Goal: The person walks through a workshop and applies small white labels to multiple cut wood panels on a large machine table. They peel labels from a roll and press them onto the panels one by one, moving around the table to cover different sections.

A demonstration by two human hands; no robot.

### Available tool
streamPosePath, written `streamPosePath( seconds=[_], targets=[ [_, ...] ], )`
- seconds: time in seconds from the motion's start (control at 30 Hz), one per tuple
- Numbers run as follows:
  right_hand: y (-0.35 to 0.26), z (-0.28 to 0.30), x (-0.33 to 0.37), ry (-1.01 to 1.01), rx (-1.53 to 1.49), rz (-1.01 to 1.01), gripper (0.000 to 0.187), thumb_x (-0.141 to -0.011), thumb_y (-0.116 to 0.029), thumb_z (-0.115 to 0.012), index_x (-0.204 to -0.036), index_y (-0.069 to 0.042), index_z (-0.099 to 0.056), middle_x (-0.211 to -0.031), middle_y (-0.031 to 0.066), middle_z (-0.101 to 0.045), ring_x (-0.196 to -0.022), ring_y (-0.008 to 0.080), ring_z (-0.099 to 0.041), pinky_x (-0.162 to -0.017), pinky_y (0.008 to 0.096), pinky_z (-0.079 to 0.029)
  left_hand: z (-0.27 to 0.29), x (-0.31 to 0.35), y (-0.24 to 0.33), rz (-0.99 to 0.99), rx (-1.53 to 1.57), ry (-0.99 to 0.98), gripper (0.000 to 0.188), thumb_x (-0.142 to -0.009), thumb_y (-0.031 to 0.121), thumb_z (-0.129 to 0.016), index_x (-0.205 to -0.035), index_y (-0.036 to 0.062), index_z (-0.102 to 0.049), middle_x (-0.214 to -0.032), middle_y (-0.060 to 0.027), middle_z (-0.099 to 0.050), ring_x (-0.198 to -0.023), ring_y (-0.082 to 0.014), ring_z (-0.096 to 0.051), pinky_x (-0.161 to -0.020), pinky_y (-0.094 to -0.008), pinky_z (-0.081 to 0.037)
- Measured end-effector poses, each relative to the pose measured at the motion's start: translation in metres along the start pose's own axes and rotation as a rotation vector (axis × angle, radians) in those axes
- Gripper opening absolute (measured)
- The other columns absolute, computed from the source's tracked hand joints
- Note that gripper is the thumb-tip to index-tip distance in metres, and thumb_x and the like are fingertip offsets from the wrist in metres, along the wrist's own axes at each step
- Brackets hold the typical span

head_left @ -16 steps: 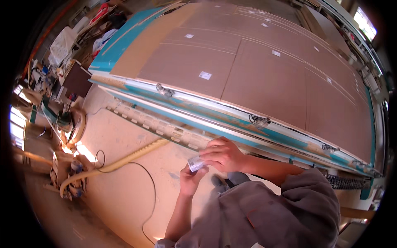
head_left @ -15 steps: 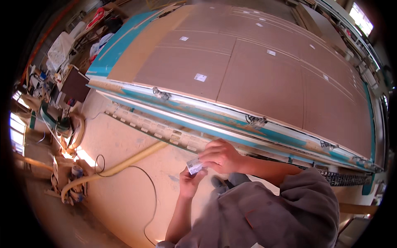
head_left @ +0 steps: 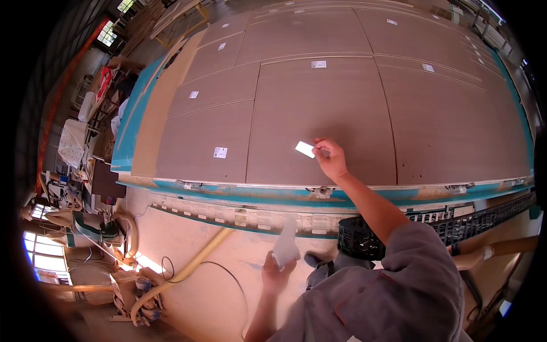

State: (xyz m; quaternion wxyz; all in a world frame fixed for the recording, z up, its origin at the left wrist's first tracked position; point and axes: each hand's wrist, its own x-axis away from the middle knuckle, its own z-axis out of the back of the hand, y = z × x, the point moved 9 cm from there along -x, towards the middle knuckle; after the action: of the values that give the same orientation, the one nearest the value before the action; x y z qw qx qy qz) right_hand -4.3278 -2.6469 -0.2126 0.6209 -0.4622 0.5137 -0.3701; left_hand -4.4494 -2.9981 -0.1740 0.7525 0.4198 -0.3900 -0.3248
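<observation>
My right hand [head_left: 330, 159] is closed in a pinch on one end of a small white label [head_left: 305, 149]. It holds the label over the large brown panel [head_left: 319, 102] in the middle of the cutting table, near its front part. Lower down, in front of the table, my left hand [head_left: 277, 275] is closed round a whitish, see-through strip of backing paper [head_left: 286, 249]. The strip sticks up from the fingers and is slightly blurred. Printed white labels lie on neighbouring panels, one on the front left panel [head_left: 220, 152] and another at the far side of the middle panel.
Along the table's front runs a teal and white edge with metal clamps [head_left: 321, 192]. A black cable chain [head_left: 360, 238] lies below it, beside my legs. A yellow hose [head_left: 199, 256] and a thin dark cable cross the floor. Machinery [head_left: 94, 225] stands at the left.
My hands have come apart. The right one has moved forward over the panel with the label, while the left stays low with the backing strip. The view has turned toward the table.
</observation>
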Motion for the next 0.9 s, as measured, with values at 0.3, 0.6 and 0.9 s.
streamPosePath(
  seconds=[0.3,0.6,0.9],
  targets=[
    [0.06,0.168,-0.094,0.313,0.207,0.033,0.006,-0.086,-0.002,-0.065,-0.091,-0.002,-0.065,-0.109,0.0091,-0.068,-0.094,0.0168,-0.064,-0.084,0.0286,-0.051,-0.031,-0.009,-0.009,0.16,0.015,0.016,0.036,-0.081,0.005,-0.069,-0.116,-0.0027,-0.059,-0.102,-0.0071,-0.068,-0.092,-0.0127,-0.063,-0.082,-0.0272,-0.049],
    [-0.036,0.139,-0.068,-0.043,0.588,0.431,0.009,-0.081,-0.006,-0.067,-0.084,-0.006,-0.059,-0.096,0.0059,-0.069,-0.091,0.026,-0.066,-0.08,0.0366,-0.053,-0.057,-0.019,0.011,0.11,0.124,-0.022,0.034,-0.083,0.0,-0.066,-0.117,-0.0033,-0.061,-0.105,-0.0058,-0.066,-0.094,-0.0125,-0.062,-0.084,-0.0263,-0.048],
    [-0.019,0.114,-0.008,-0.401,0.749,0.565,0.007,-0.081,-0.007,-0.067,-0.086,-0.006,-0.062,-0.106,0.0076,-0.068,-0.109,0.0242,-0.062,-0.102,0.0408,-0.046,-0.059,-0.006,0.002,0.155,0.128,0.036,0.027,-0.083,0.003,-0.068,-0.11,-0.0016,-0.066,-0.104,-0.0051,-0.065,-0.094,-0.0127,-0.061,-0.082,-0.0265,-0.048]
  ],
)
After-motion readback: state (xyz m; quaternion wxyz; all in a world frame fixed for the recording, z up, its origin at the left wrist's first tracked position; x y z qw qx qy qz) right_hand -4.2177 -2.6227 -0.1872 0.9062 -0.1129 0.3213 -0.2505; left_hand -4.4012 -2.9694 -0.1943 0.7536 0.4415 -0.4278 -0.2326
